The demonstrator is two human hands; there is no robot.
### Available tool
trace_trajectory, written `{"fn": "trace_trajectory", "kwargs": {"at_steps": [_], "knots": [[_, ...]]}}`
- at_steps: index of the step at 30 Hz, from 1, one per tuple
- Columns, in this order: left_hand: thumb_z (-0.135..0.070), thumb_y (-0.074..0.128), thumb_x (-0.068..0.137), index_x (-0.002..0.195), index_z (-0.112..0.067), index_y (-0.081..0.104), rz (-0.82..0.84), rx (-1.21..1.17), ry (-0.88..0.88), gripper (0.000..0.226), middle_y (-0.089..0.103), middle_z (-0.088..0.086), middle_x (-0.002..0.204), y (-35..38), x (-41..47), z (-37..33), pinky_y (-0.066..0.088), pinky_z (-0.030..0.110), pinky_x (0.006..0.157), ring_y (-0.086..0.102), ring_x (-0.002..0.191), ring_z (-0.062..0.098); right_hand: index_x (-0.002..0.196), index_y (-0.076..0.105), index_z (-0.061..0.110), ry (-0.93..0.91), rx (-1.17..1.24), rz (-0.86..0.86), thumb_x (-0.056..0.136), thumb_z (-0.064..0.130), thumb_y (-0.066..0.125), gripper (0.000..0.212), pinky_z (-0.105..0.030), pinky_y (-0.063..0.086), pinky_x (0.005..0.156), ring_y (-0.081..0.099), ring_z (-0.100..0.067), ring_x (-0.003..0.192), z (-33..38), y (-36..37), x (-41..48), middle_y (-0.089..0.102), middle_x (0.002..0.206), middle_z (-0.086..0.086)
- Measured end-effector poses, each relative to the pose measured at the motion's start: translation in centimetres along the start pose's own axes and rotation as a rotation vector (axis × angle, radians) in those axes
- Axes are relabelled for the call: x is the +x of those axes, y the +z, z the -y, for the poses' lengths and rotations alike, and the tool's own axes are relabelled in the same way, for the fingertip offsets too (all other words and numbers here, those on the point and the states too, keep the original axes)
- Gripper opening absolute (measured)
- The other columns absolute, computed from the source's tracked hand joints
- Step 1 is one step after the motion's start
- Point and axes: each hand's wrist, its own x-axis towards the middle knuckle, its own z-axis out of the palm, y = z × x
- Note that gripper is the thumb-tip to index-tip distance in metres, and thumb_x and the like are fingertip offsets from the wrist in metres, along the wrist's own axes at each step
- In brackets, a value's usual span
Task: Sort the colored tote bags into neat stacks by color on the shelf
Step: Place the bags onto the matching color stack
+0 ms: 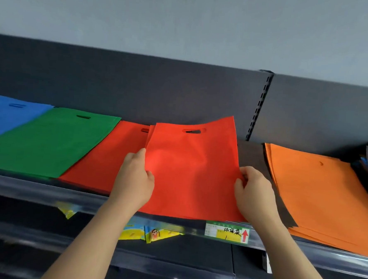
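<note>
Your left hand (136, 177) & right hand (253, 190) pinch the red bag (190, 172) by its side edges, over the shelf (46, 187) btwn red stack (104, 160) & orange stack (317, 190).

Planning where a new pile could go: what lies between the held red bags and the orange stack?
Head view: a strip of black bags lies between the held red bags and orange stack.

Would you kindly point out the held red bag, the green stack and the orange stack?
held red bag (189, 172), head view, its centre.
green stack (47, 139), head view, top bag's middle.
orange stack (317, 190), head view, top bag's middle.
</note>
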Motion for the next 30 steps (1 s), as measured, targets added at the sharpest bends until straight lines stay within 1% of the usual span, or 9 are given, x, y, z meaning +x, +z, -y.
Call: {"fn": "trace_trajectory", "kwargs": {"at_steps": [8,12,16,18,22,24,26,28,30], "knots": [[-0.008,0.051,0.091,0.143,-0.006,0.034,-0.010,0.103,-0.030,0.055,0.044,0.016,0.133,-3.5,3.2,6.5,0.035,0.036,0.100,0.045,0.121,0.031,0.118,0.057,0.017,-0.010,0.014,0.075,0.090,0.018,0.046,0.030,-0.039,0.049,0.084,0.059,-0.025,0.098,6.0,5.2,-0.5,0.062,0.113,-0.003],[-0.008,0.050,0.091,0.138,-0.003,0.039,0.029,0.146,-0.014,0.048,0.047,0.017,0.127,-5.1,5.3,9.3,0.039,0.038,0.094,0.048,0.114,0.032,0.119,0.056,0.016,0.018,-0.003,0.084,0.090,0.018,0.045,0.031,-0.036,0.048,0.082,0.058,-0.026,0.097,8.9,7.7,-0.6,0.061,0.113,-0.004],[-0.006,0.050,0.091,0.141,-0.004,0.036,0.066,0.168,0.016,0.053,0.048,0.017,0.126,-5.3,7.1,11.7,0.039,0.038,0.096,0.048,0.115,0.032,0.122,0.053,0.016,0.043,-0.058,0.090,0.091,0.018,0.045,0.032,-0.039,0.049,0.083,0.059,-0.027,0.098,10.7,9.6,-1.0,0.059,0.115,-0.005],[-0.006,0.050,0.090,0.140,-0.003,0.038,0.089,0.175,0.021,0.052,0.049,0.017,0.124,-5.2,7.8,12.6,0.040,0.038,0.095,0.049,0.113,0.032,0.123,0.052,0.014,0.057,-0.103,0.099,0.092,0.019,0.045,0.032,-0.037,0.048,0.081,0.058,-0.027,0.098,11.1,10.4,-1.2,0.058,0.115,-0.006],[-0.007,0.051,0.090,0.130,-0.001,0.046,0.145,0.218,0.030,0.041,0.052,0.017,0.120,-4.8,8.3,14.0,0.042,0.037,0.092,0.050,0.110,0.031,0.113,0.054,0.010,0.067,-0.259,0.114,0.092,0.023,0.046,0.026,-0.034,0.044,0.072,0.057,-0.030,0.091,11.4,11.0,-1.3,0.054,0.106,-0.008],[-0.008,0.051,0.090,0.128,-0.002,0.048,0.141,0.269,0.043,0.038,0.052,0.015,0.122,-4.7,8.3,14.4,0.042,0.037,0.093,0.048,0.111,0.030,0.105,0.056,0.010,0.046,-0.326,0.092,0.092,0.026,0.048,0.022,-0.035,0.043,0.072,0.056,-0.030,0.089,11.4,10.9,-1.3,0.052,0.101,-0.008],[-0.007,0.052,0.089,0.125,-0.004,0.051,0.093,0.324,0.088,0.036,0.052,0.012,0.123,-4.6,8.2,14.5,0.041,0.037,0.093,0.046,0.110,0.029,0.099,0.057,0.011,0.011,-0.363,0.056,0.091,0.028,0.048,0.020,-0.036,0.042,0.074,0.054,-0.030,0.091,11.3,10.7,-1.4,0.053,0.099,-0.007],[-0.012,0.053,0.090,0.123,-0.005,0.054,0.046,0.328,0.158,0.034,0.053,0.010,0.124,-4.6,8.1,13.9,0.042,0.038,0.093,0.047,0.109,0.029,0.104,0.059,0.012,-0.013,-0.368,0.032,0.092,0.029,0.048,0.024,-0.036,0.041,0.078,0.053,-0.029,0.096,11.1,10.1,-1.4,0.057,0.105,-0.008],[-0.017,0.053,0.091,0.121,-0.007,0.057,0.010,0.288,0.240,0.033,0.056,0.008,0.122,-4.5,7.7,12.7,0.042,0.039,0.092,0.049,0.107,0.029,0.119,0.058,0.011,-0.016,-0.337,0.008,0.093,0.029,0.049,0.033,-0.036,0.042,0.087,0.052,-0.028,0.106,10.6,9.3,-1.5,0.058,0.119,-0.008]]}}
